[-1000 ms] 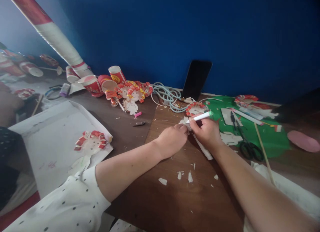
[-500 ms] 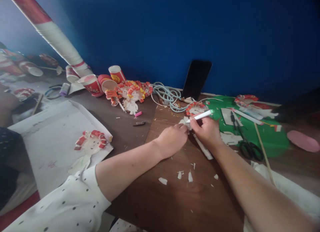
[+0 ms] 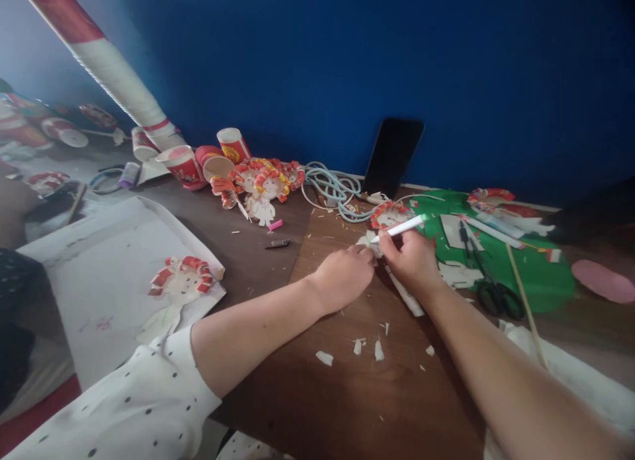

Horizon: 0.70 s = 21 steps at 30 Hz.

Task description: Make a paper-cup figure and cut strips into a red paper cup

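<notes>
My right hand [image 3: 414,258] grips a white marker pen [image 3: 404,228] with a green end. The pen slants down to the left, its tip over a small white paper cutout [image 3: 368,238]. Fingers curled, my left hand [image 3: 347,278] holds the cutout against the brown table; part of the paper is hidden under them. Just behind my hands lies a paper figure [image 3: 390,214] with a ring of red and white strips as hair. A long white strip [image 3: 404,293], perhaps rolled paper, lies below my right hand.
Black scissors [image 3: 499,298] and paper pieces lie on a green sheet [image 3: 543,281] at right. A dark phone [image 3: 394,157] leans on the blue wall. Red paper cups [image 3: 183,167], craft figures [image 3: 268,190] and a pale cable [image 3: 332,188] line the back. A person sits at far left.
</notes>
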Each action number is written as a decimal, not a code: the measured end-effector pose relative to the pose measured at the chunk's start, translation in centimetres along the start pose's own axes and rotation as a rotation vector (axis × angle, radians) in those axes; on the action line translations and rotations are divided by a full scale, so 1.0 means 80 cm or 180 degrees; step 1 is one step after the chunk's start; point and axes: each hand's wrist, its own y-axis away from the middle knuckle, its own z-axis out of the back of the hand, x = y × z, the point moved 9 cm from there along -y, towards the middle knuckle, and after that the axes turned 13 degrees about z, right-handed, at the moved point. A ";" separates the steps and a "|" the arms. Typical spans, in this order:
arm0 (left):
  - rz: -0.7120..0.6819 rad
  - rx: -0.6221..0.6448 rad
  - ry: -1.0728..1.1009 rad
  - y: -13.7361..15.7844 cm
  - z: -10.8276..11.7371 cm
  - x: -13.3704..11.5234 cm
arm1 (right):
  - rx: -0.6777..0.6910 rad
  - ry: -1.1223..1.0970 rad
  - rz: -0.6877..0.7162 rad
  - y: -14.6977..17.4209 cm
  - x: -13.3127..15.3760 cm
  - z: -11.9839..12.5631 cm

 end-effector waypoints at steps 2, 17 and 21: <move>-0.0006 0.0003 -0.0031 0.000 0.000 0.000 | -0.0019 0.0014 0.0010 0.000 0.001 0.001; -0.0013 0.0025 0.0023 0.000 0.000 -0.001 | 0.0012 -0.0022 -0.0101 0.000 -0.002 0.000; -0.0005 0.0030 0.0009 0.000 0.002 -0.001 | 0.0036 -0.0017 -0.0113 0.000 -0.002 0.000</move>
